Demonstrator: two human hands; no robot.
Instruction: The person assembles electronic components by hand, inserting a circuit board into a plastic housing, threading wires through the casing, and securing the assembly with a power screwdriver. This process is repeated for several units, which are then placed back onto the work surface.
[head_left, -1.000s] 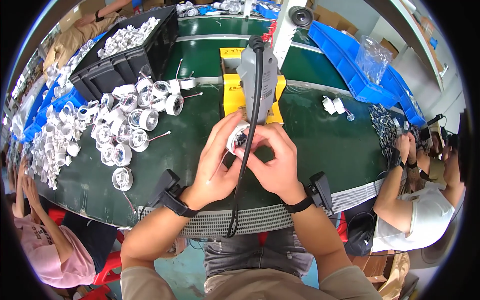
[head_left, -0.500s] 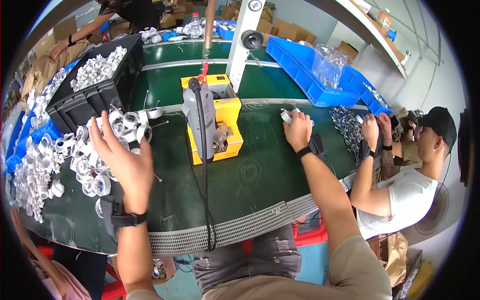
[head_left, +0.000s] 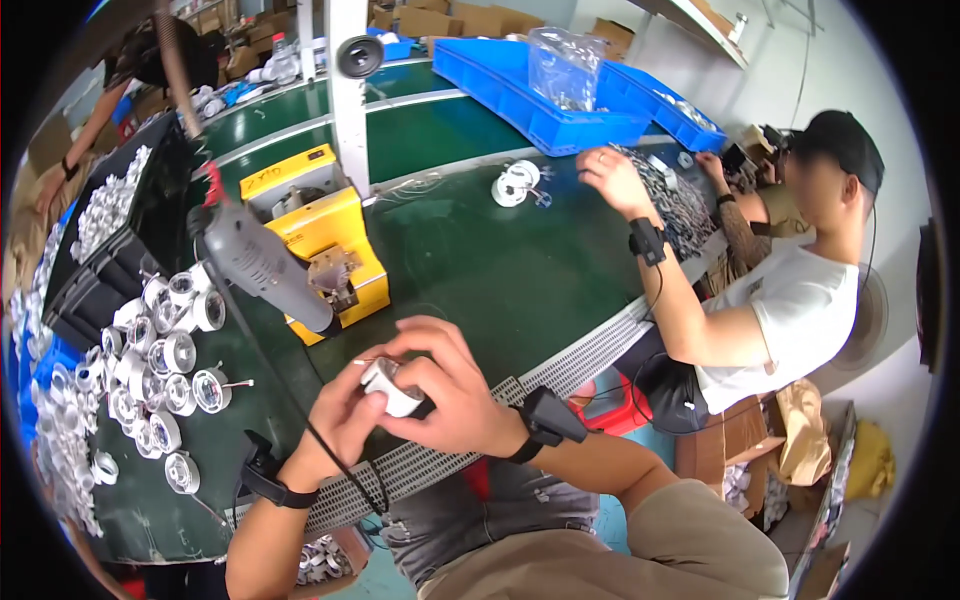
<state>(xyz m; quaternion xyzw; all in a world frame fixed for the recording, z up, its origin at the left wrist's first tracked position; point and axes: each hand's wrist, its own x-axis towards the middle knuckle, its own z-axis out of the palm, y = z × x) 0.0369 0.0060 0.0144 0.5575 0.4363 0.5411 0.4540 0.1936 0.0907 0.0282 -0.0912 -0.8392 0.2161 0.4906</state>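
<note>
In front of my body, near the bench's front edge, both my hands are closed around a small white round housing [head_left: 397, 390]. My left hand [head_left: 345, 415] grips its left side, and a short thin wire shows by those fingers. My right hand [head_left: 450, 390] wraps its right side, with the thumb near its lower part. The fingers hide much of the housing. Beyond my hands stands a yellow fixture [head_left: 345, 245] with a metal clamp. A grey power tool [head_left: 262, 268] hangs tilted beside it, its black cable passing near my left hand.
Several white round housings with clear faces [head_left: 160, 365] lie at left, beside smaller white parts [head_left: 65, 440]. A black crate [head_left: 110, 265] stands behind. White housings [head_left: 515, 184] lie on the green surface [head_left: 470, 265]. A co-worker [head_left: 800, 290] sits at right, near blue trays [head_left: 540, 110].
My left hand has left the housings at left, and my right hand has come back from the right. They now meet on one housing. The view has swung right; the power tool hangs more tilted.
</note>
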